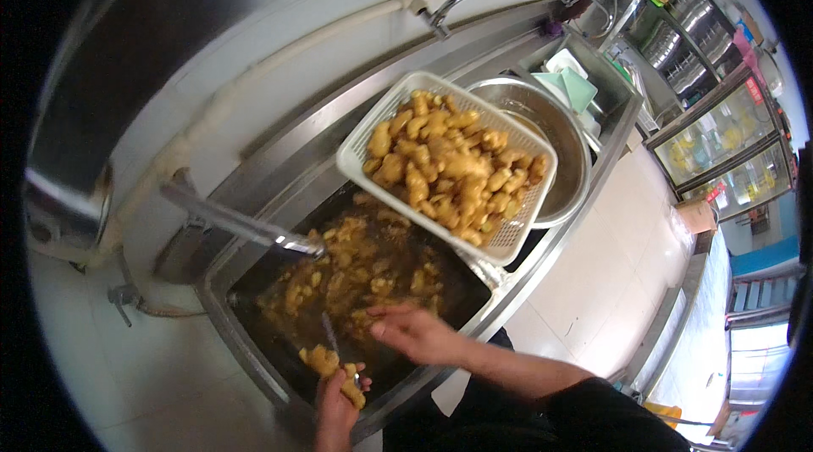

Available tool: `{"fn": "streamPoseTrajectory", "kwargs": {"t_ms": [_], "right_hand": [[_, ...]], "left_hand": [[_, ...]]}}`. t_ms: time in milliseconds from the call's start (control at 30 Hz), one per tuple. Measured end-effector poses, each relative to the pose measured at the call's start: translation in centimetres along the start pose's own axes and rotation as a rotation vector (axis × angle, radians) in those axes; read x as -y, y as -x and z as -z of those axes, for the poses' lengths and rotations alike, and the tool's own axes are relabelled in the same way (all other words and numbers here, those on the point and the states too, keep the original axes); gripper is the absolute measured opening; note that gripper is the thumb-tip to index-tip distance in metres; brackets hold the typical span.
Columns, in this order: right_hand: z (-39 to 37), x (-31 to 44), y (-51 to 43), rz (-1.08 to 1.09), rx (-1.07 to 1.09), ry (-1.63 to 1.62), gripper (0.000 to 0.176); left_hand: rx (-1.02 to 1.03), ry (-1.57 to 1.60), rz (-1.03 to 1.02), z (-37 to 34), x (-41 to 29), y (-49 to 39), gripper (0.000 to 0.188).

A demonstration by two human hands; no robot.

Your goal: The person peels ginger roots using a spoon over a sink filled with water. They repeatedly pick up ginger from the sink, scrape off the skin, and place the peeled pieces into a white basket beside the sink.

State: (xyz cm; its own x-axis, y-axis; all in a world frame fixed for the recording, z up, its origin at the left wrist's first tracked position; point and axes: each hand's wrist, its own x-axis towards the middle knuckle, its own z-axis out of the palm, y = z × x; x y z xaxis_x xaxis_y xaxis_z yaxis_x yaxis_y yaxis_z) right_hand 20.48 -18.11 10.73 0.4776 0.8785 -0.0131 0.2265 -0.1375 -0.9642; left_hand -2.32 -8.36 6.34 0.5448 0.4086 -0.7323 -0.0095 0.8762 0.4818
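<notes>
My left hand [338,401] grips a knobby piece of ginger root [321,360] at the near left side of a metal sink [244,350]. A narrow greyish strip rises beside this root; I cannot tell whether it is a blade or running water. My right hand [413,334] is over the sink, thumb and fingers apart, with nothing visible in it. Below it, many ginger pieces [346,261] lie in murky brown water. A white perforated plastic basket [438,233], heaped with wet ginger [454,166], rests across the sink's far right side.
A chrome faucet [254,226] reaches over the sink from the left. Behind the basket stands a large stainless-steel basin [575,166]. A farther sink holds pale green and white containers [575,86]. Another faucet [470,1] projects from the wall. A glass-door cabinet [724,140] stands across the tiled floor.
</notes>
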Motion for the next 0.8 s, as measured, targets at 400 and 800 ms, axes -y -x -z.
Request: {"fn": "streamPoseTrajectory", "kwargs": {"t_ms": [400, 800], "right_hand": [[-12.1, -7.7, -0.2, -0.8, -0.209, -1.205, 0.019], [-12.5, -15.9, -1.6, -0.707, -0.034, 0.519, 0.023]], "left_hand": [[0.354, -0.12, 0.33, 4.4, -3.5, -5.4, 0.048], [0.196, -0.413, 0.067, 6.3, -5.1, -7.6, 0.053]]}}
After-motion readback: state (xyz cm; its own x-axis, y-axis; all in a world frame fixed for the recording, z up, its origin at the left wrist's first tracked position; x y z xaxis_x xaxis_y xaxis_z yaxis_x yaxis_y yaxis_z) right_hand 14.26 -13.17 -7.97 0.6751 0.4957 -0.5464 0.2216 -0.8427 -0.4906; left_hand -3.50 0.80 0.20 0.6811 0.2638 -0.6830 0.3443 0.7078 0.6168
